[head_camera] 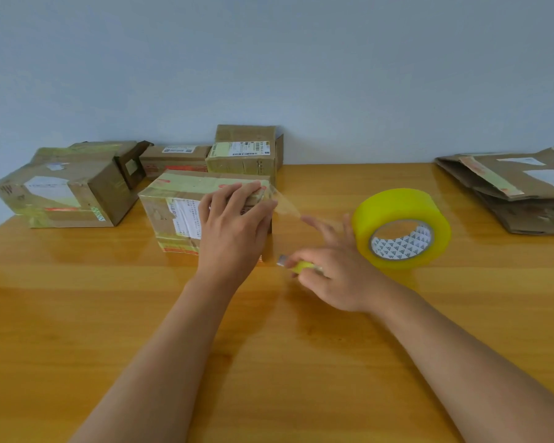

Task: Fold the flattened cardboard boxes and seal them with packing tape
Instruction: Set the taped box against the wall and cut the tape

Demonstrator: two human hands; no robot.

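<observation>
— Grip check? Left hand (234,219) pressed flat on the box (186,209) mid-tabletop; right hand (330,270) pinched a small cutter (296,265).

— Sealing step, then. Next: slice the stretched tape (287,207) cleanly near the roll (400,228).

The left hand (234,225) presses on the near box (186,209); the right hand (330,270) grips a small yellow cutter (296,265). Between the two, a clear tape strip (287,207) stretches across from the box's corner, barring that gap. Just right of the right hand the tape roll (402,228) stands on edge. Behind the left hand, more boxes (242,155) crowd the wall, a bigger one (64,187) to its left. Flattened boxes (518,187) lie far right. Toward the person, bare table (269,362) lies open.
</observation>
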